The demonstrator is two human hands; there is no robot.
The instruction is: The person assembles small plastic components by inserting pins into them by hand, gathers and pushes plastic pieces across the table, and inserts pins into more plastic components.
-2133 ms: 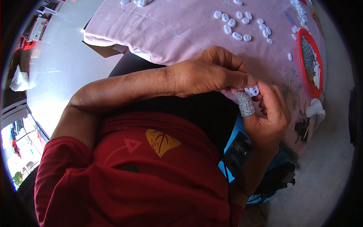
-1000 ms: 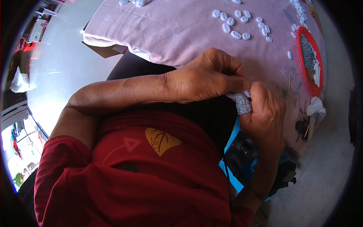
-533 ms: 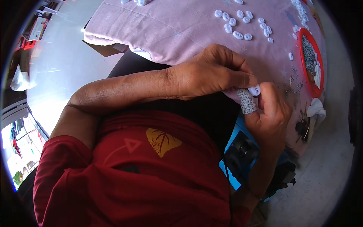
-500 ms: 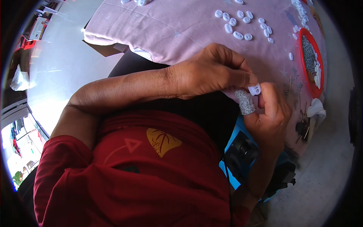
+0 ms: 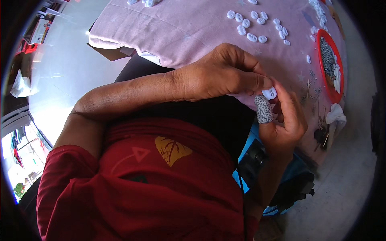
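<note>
A small white oval plastic piece with a hole in its face is held between my two hands, above the table's near edge. My left hand reaches across from the left, thumb and fingertips pinched on the piece's upper left edge. From the other side my right hand grips it, with the index finger along its right side and the thumb just below. A grey speckled wrap covers that thumb. Whether anything smaller sits between the fingers is hidden.
A pink cloth covers the table. Several similar white pieces lie scattered at the far side. To the right stands a red tray with small grey metal parts and white pieces. Loose metal parts and a white cloth lie nearby.
My right index finger has straightened upward along the white piece, and the wrapped thumb has come up closer to it. The piece has tilted slightly; my left hand has barely shifted.
</note>
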